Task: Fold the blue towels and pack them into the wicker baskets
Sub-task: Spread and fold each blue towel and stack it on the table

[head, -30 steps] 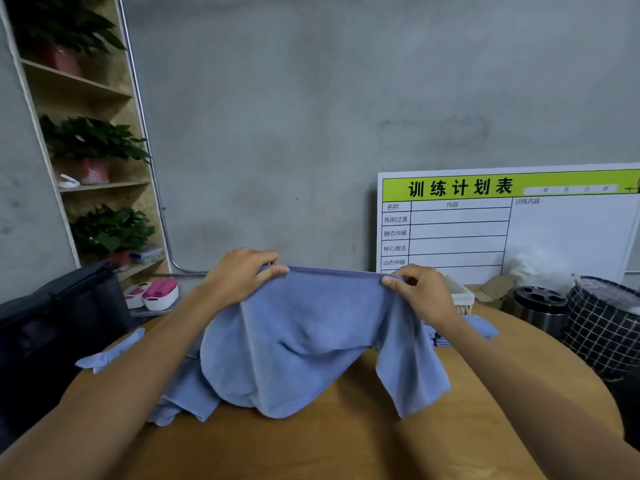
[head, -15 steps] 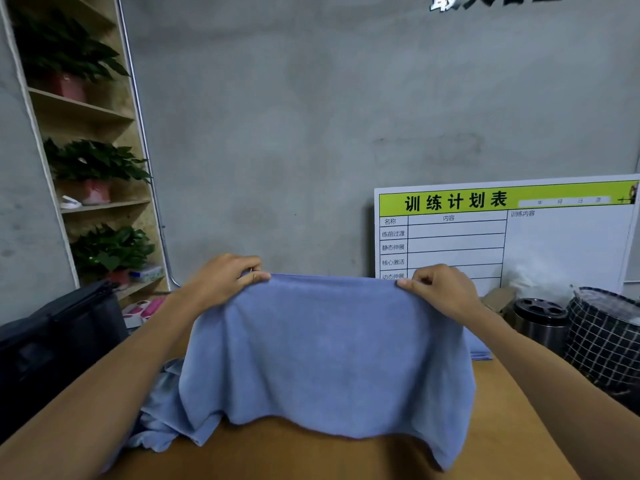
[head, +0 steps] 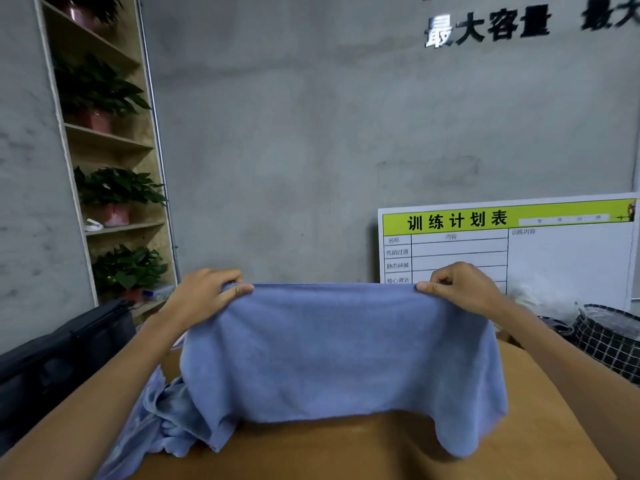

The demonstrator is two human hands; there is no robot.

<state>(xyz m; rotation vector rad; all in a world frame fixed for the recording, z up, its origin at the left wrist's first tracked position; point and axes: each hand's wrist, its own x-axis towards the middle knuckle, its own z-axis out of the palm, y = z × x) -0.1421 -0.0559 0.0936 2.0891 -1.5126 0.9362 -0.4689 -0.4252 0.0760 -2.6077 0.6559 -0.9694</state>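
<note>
Wooden worktop (head: 381, 452) nearest, bare brown surface under the cloth. A blue towel (head: 339, 351) is held up spread flat above it, top edge stretched level between both hands, lower edge hanging just over the worktop, right lower corner drooping lowest. Left hand (head: 204, 296) pinches the towel's top left corner, thumb on the near face, fingers curled behind. Right hand (head: 460, 285) pinches the top right corner the same way. More blue towels (head: 156, 420) lie crumpled in a heap on the worktop's left side, partly behind the held one, touching its lower left edge. Left of the worktop: a black bag (head: 52, 368). Right side, past the right forearm: a black container with a white grid pattern (head: 609, 337). Behind that, a whiteboard (head: 554, 251) with a green header and Chinese text leans on the grey concrete wall (head: 277, 133). Far left, a wooden shelf unit (head: 114, 143) carries potted plants (head: 117, 188) on several levels. Black Chinese lettering (head: 488, 27) sits high on the wall.
</note>
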